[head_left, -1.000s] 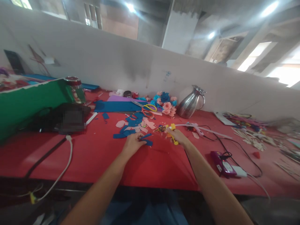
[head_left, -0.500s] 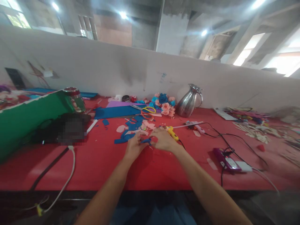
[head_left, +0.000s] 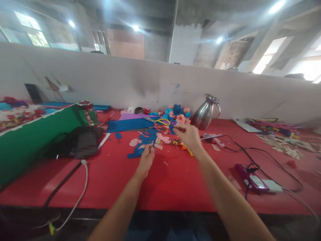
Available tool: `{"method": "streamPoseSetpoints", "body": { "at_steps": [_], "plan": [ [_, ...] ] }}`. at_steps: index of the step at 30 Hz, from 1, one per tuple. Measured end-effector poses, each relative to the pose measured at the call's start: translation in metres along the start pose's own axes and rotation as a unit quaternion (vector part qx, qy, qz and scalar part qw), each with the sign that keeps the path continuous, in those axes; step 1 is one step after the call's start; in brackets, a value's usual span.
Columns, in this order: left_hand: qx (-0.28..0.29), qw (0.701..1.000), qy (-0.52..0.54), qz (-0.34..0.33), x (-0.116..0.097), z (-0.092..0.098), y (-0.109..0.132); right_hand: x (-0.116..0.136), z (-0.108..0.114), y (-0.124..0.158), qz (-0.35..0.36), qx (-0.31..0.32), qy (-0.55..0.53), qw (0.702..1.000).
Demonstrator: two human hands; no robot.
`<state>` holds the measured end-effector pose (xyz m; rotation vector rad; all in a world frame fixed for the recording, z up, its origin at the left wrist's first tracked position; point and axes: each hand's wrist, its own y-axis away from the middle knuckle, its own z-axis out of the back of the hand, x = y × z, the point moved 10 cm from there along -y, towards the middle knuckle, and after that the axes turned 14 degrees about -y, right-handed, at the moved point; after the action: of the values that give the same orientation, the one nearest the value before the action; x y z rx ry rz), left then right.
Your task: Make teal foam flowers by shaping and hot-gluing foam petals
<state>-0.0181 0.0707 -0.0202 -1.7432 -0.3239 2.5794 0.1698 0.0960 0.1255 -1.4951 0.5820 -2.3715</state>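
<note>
My left hand rests on the red table, its fingers pinched on a small blue felt piece that stands up from them. My right hand is raised farther back over the scraps, fingers pinched on a small dark blue piece. Blue and pink felt scraps lie in front of both hands. A yellow glue gun lies partly hidden under my right wrist. Orange- and yellow-handled scissors lie just beyond the scraps.
Felt flowers and a steel jug stand by the back wall. A green roll and a dark bag lie at the left. A purple device with cables sits right, wooden sticks farther right.
My right hand left the glue gun, met my left hand at the blue piece, then lifted back toward the scissors. My left hand stayed pinched on blue felt.
</note>
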Motion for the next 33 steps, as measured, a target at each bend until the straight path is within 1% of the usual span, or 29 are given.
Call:
{"method": "streamPoseSetpoints", "body": {
  "at_steps": [2,4,5,6,8,10,12,13,14,16,18,21,27,33],
  "plan": [
    [-0.001,0.997,0.081,0.011,0.0,0.002,0.0,0.024,0.029,-0.004,0.039,-0.094,-0.097,0.99],
    [-0.009,0.99,0.137,0.017,0.0,0.005,0.0,0.038,0.043,0.0,0.063,-0.143,-0.19,0.969],
    [-0.011,0.989,0.148,0.021,0.001,0.006,0.0,0.037,0.044,0.004,0.06,-0.154,-0.233,0.958],
    [-0.012,0.988,0.153,0.025,0.002,0.006,0.0,0.032,0.039,0.01,0.045,-0.158,-0.272,0.948],
    [-0.014,0.986,0.161,0.035,0.005,0.006,-0.001,0.008,0.021,0.024,-0.006,-0.165,-0.338,0.927],
    [-0.013,0.982,0.183,0.052,0.009,0.005,-0.001,-0.029,-0.007,0.039,-0.08,-0.159,-0.384,0.906],
    [0.0,0.973,0.219,0.075,0.014,0.001,0.0,-0.064,-0.03,0.054,-0.138,-0.174,-0.424,0.878],
    [0.01,0.967,0.24,0.086,0.016,-0.001,0.0,-0.079,-0.038,0.06,-0.159,-0.189,-0.436,0.865],
    [0.021,0.961,0.26,0.095,0.017,-0.004,0.0,-0.091,-0.045,0.064,-0.177,-0.194,-0.448,0.855],
    [0.042,0.949,0.292,0.107,0.016,-0.009,0.001,-0.105,-0.055,0.069,-0.199,-0.199,-0.466,0.839],
    [0.054,0.942,0.311,0.113,0.013,-0.012,0.002,-0.111,-0.059,0.071,-0.21,-0.198,-0.477,0.83],
    [0.063,0.933,0.329,0.128,0.01,-0.015,0.004,-0.114,-0.061,0.073,-0.219,-0.197,-0.486,0.823],
    [0.106,0.912,0.348,0.189,0.011,-0.026,0.011,-0.112,-0.065,0.076,-0.23,-0.182,-0.503,0.813],
    [0.154,0.915,0.331,0.171,0.006,-0.034,0.015,-0.11,-0.066,0.076,-0.241,-0.176,-0.504,0.811]
  ]
}}
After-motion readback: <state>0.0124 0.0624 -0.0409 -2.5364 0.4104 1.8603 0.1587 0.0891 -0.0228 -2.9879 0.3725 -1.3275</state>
